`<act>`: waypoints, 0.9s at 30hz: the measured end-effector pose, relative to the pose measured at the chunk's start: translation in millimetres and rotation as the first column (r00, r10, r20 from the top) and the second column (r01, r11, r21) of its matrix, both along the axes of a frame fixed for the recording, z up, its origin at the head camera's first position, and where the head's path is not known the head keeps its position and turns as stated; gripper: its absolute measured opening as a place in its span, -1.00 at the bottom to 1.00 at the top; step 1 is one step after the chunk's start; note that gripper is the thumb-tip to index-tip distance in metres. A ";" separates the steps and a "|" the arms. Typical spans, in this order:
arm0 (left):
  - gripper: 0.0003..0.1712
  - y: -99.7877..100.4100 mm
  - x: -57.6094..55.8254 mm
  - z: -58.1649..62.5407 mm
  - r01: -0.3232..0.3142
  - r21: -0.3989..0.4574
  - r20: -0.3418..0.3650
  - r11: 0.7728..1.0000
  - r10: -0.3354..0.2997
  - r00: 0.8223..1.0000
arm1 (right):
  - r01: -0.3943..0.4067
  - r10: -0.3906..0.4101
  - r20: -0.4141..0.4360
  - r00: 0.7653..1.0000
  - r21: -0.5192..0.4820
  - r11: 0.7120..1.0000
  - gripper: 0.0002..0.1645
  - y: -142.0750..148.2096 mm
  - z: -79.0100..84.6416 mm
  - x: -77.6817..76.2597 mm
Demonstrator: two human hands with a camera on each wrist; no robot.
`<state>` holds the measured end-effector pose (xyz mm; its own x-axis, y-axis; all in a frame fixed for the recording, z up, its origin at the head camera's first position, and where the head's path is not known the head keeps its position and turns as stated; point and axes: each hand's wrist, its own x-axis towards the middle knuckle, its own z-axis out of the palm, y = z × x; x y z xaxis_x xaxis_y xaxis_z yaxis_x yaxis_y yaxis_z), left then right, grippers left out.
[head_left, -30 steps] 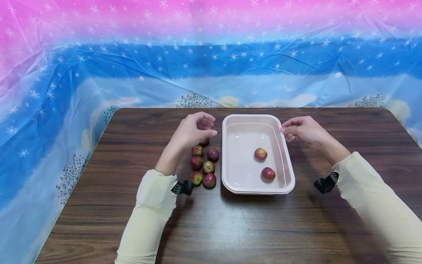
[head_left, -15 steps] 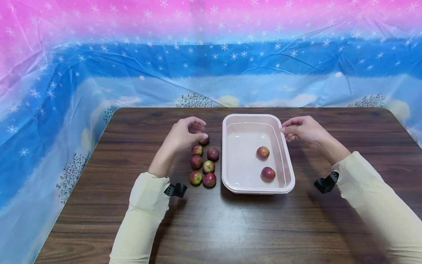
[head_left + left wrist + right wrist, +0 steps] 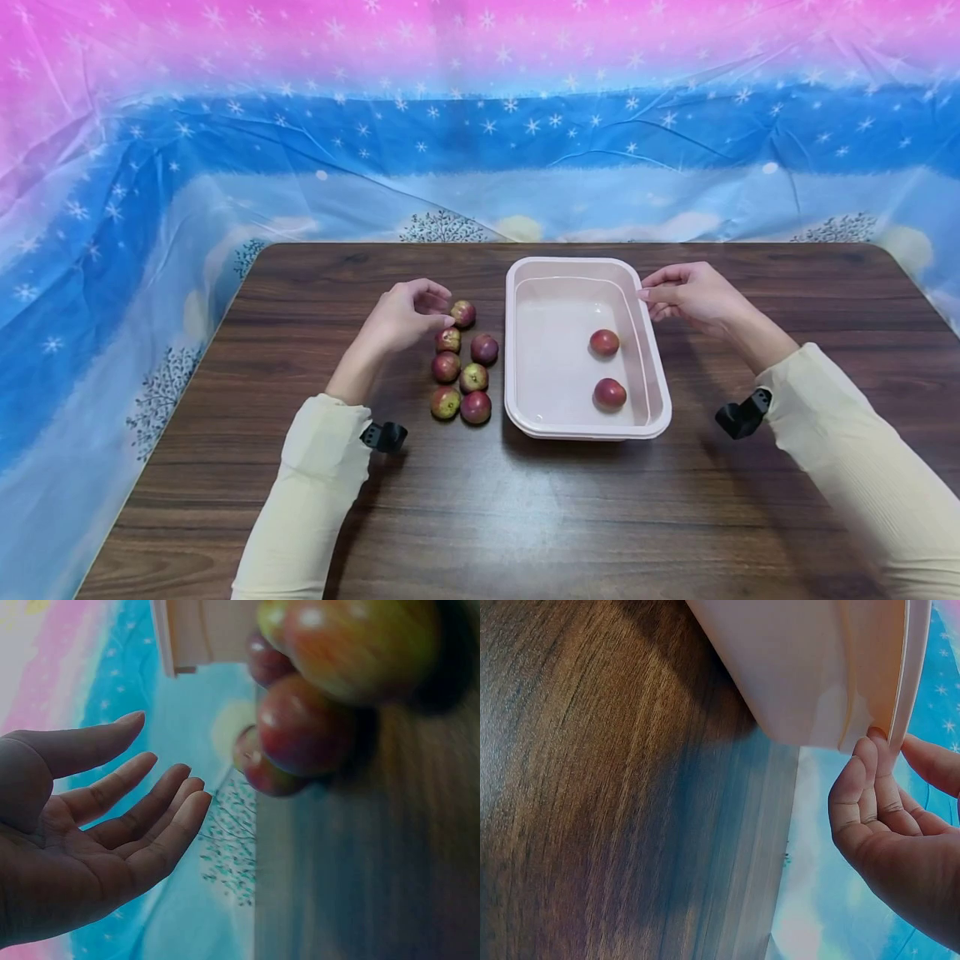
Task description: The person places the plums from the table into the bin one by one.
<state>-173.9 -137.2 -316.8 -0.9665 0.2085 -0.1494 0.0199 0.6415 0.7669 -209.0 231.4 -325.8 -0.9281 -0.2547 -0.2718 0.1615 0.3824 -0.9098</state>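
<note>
My left hand (image 3: 401,318) hovers just left of the far plum (image 3: 463,313), fingers loosely bent and holding nothing. The left wrist view shows that hand (image 3: 112,840) with thumb and fingers spread apart, the plums (image 3: 307,724) beyond its fingertips. Several red and yellow-green plums stand in two rough rows on the table. To their right is a pale pink plastic basin (image 3: 582,432) with two plums inside, one plum (image 3: 604,342) behind the other plum (image 3: 610,394). My right hand (image 3: 693,293) pinches the basin's right rim between thumb and fingers, as the right wrist view also shows.
The dark wood-grain table (image 3: 570,525) ends at a back edge just behind the basin. A pink and blue snowflake cloth (image 3: 480,133) hangs behind it and along the left. Black wrist cameras are strapped at both sleeves.
My left hand has drawn left and nearer, away from the basin, uncovering the far plum. Inside the basin, the farther plum has rolled back and right. My right hand stays at the rim.
</note>
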 end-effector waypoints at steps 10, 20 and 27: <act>-0.63 -6.6 -4.2 -17.6 0.015 0.006 0.048 1.000 -0.015 0.999 | -0.003 0.004 -0.008 1.000 0.008 1.000 -0.52 -1.2 1.4 0.7; -0.62 -9.3 -6.1 -27.9 0.043 -0.018 0.056 0.999 -0.042 0.998 | -0.009 0.009 -0.013 1.000 0.006 1.000 -0.52 -0.7 1.4 1.2; -0.65 -10.3 -8.1 -34.8 0.067 -0.033 0.060 0.997 -0.065 0.996 | -0.011 0.011 -0.015 1.000 0.005 1.000 -0.51 -1.0 1.6 1.6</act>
